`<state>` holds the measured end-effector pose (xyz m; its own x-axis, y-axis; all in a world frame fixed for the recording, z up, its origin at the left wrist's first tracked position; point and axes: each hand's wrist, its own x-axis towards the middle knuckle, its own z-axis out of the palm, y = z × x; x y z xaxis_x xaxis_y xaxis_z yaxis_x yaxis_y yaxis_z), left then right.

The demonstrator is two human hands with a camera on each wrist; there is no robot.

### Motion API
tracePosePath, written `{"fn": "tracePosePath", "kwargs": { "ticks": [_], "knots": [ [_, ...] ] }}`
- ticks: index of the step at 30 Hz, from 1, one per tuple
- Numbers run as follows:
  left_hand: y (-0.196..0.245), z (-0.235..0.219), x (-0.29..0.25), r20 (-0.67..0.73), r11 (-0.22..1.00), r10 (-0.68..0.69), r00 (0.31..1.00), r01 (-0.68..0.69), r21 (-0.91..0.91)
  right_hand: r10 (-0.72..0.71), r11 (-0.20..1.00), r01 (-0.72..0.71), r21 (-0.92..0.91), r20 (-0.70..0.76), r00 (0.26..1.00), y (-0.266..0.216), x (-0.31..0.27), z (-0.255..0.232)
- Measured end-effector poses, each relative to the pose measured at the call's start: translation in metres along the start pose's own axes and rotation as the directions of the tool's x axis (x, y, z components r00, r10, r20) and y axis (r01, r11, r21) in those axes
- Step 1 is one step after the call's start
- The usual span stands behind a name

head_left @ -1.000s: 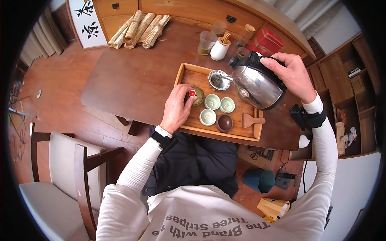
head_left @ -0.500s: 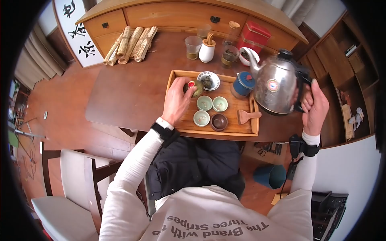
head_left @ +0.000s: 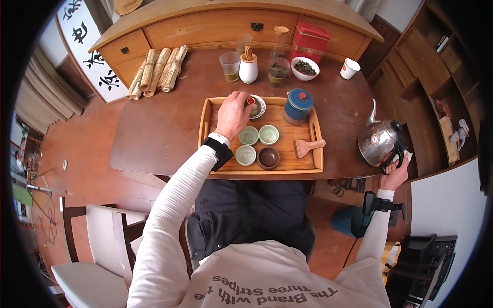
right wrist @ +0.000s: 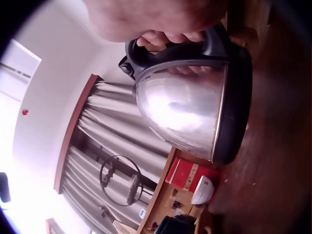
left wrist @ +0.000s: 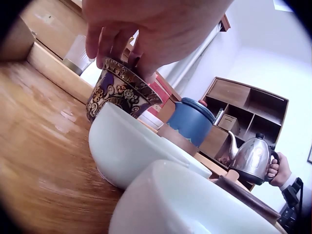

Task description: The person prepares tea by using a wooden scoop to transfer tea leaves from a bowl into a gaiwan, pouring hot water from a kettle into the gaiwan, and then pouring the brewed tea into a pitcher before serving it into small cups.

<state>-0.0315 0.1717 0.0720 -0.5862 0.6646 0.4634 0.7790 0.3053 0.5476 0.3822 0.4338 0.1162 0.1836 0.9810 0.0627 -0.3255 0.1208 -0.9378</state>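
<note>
My left hand [head_left: 232,117] reaches over the left side of the wooden tray [head_left: 206,169], its fingers and thumb gripping a dark, gold-patterned gaiwan [left wrist: 122,92] at rim and lid. The lid's red-topped knob [head_left: 250,101] shows between thumb and forefinger in the head view; the hand hides most of the rest. Right beside it stands a blue-and-white bowl [head_left: 261,105]. At the table's right end, my right hand [head_left: 394,174] holds a steel kettle [head_left: 371,146] by its black handle, spout upward and away from me.
On the tray are several pale green cups [head_left: 268,135], a brown cup [head_left: 268,158], a wooden brush [head_left: 307,147] and a blue canister [head_left: 298,107]. Behind it stand a red box [head_left: 309,43], a bowl of tea leaves [head_left: 305,69], a white cup [head_left: 349,69] and bamboo scrolls [head_left: 156,72].
The right hand has swung the kettle from over the tray out to the table's right end and lowered it. My left hand keeps its hold on the gaiwan. The head view has shifted.
</note>
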Motion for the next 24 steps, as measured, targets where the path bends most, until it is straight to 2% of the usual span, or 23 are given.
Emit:
{"fn": "tracePosePath", "kwargs": {
  "ticks": [2, 4, 7, 9, 14, 17, 19, 20, 21, 23, 24],
  "knots": [
    [-0.001, 0.002, -0.002, -0.011, 1.0, -0.001, 1.0, 0.001, -0.004, -0.032, 0.999, 0.026, -0.046, -0.116, 0.993, 0.012, 0.012, -0.005],
    [0.001, 0.005, -0.002, -0.057, 0.999, 0.03, 0.998, -0.032, -0.037, -0.048, 0.998, 0.043, -0.044, -0.115, 0.992, 0.029, 0.025, -0.017],
    [-0.001, 0.006, -0.003, -0.057, 0.999, 0.005, 0.998, -0.007, -0.036, -0.09, 0.995, 0.084, -0.055, -0.123, 0.988, 0.052, 0.029, -0.024],
    [-0.002, 0.005, -0.004, -0.052, 0.999, 0.003, 0.999, -0.005, -0.045, -0.114, 0.993, 0.105, -0.058, -0.189, 0.975, 0.062, 0.026, -0.024],
    [-0.001, -0.002, -0.005, 0.027, 0.997, -0.006, 1.0, 0.009, -0.077, -0.067, 0.998, 0.069, 0.015, -0.089, 0.994, 0.087, 0.044, -0.059],
    [-0.002, -0.006, -0.009, 0.04, 0.984, -0.023, 0.999, 0.03, -0.177, -0.023, 1.0, 0.023, 0.012, -0.024, 0.999, 0.093, 0.049, -0.073],
    [-0.006, -0.013, -0.009, 0.013, 0.987, -0.036, 0.999, 0.038, -0.159, -0.198, 0.959, 0.177, -0.221, -0.075, 0.977, 0.093, 0.052, -0.081],
    [-0.008, -0.019, -0.012, -0.017, 0.99, -0.023, 1.0, 0.021, -0.139, -0.255, 0.95, 0.235, -0.204, -0.078, 0.964, 0.088, 0.053, -0.087],
    [-0.009, -0.025, -0.017, -0.019, 0.989, -0.031, 0.999, 0.028, -0.142, -0.328, 0.877, 0.29, -0.382, -0.036, 0.944, 0.074, 0.056, -0.099],
    [-0.014, -0.039, -0.029, -0.04, 0.984, -0.104, 0.994, 0.097, -0.148, -0.48, 0.83, 0.444, -0.339, -0.027, 0.877, 0.039, 0.032, -0.083],
    [-0.013, -0.047, -0.038, -0.049, 0.976, -0.116, 0.992, 0.105, -0.191, -0.517, 0.786, 0.477, -0.393, 0.006, 0.856, 0.017, 0.002, -0.057]
  ]
}}
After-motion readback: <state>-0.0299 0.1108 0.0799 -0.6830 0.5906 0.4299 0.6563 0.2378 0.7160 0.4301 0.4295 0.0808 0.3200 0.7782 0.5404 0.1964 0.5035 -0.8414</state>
